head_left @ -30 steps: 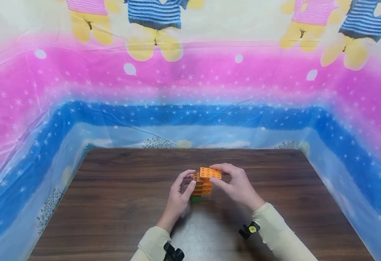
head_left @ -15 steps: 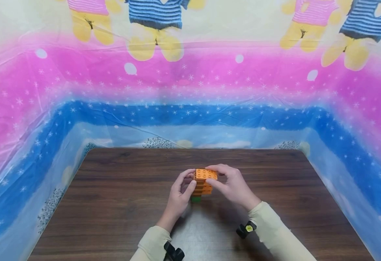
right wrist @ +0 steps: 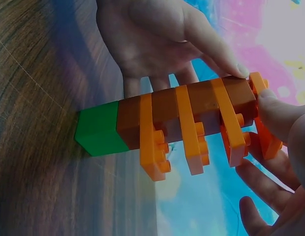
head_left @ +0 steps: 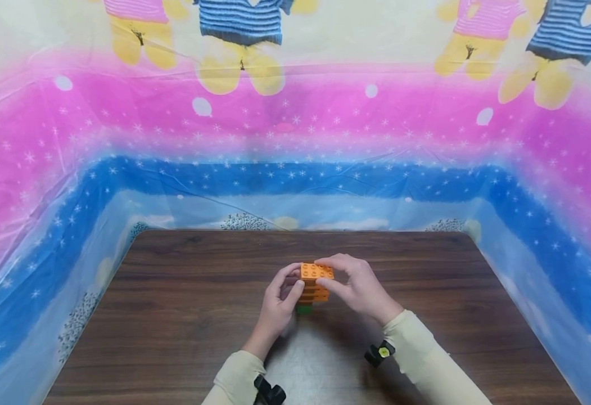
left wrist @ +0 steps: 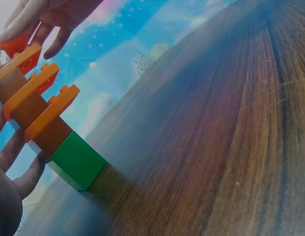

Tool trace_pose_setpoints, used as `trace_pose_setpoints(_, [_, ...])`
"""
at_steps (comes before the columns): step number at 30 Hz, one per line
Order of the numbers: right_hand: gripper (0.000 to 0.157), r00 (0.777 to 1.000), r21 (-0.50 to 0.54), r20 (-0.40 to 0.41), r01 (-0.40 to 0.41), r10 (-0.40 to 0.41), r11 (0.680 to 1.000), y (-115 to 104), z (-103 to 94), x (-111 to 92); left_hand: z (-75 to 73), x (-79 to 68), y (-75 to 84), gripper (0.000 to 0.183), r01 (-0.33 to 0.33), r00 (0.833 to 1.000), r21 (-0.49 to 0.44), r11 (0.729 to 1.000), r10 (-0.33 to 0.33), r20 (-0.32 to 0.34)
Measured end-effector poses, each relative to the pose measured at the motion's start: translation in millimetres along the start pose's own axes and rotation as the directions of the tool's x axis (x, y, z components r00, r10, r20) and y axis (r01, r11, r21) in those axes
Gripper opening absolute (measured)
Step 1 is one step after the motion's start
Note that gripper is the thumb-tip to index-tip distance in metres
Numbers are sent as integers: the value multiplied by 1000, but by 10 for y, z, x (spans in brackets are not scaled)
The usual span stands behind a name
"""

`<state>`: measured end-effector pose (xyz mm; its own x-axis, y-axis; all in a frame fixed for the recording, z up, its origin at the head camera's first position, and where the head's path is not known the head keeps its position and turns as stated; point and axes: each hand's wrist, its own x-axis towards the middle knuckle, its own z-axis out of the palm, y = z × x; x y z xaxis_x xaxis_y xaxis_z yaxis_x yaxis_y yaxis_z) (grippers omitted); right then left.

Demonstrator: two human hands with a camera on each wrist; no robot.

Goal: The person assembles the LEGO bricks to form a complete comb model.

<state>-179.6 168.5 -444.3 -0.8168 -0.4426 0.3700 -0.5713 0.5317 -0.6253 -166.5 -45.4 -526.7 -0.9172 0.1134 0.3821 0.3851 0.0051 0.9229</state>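
A tower of toy building bricks stands upright on the table. Its base is a green brick (right wrist: 98, 130), and above it brown bricks (right wrist: 165, 113) alternate with thin orange bricks (right wrist: 191, 132) that stick out to the right. My left hand (head_left: 276, 299) grips the tower from the left, thumb near the top and fingers around the far side. My right hand (head_left: 368, 288) pinches the topmost orange brick (head_left: 317, 271) between thumb and fingers. That brick sits right at the top brown brick, at a slight slant to the lower ones in the right wrist view.
The dark wood-grain table (head_left: 184, 315) reaches back to a printed pink and blue cloth (head_left: 285, 180) hung around its back and sides. Black camera mounts (head_left: 270, 391) are strapped at both wrists.
The right hand has brought the orange brick leftward and slightly down, from beside and above the top brown brick to over it. The left hand and the tower have stayed put.
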Motion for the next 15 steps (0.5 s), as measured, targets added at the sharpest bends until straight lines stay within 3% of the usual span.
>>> trace_pose_setpoints(15, [35,999,-57,40,32,-29,998,-56,-74,47,13,9,-19,35,-12,1000,11,1000,12,-3])
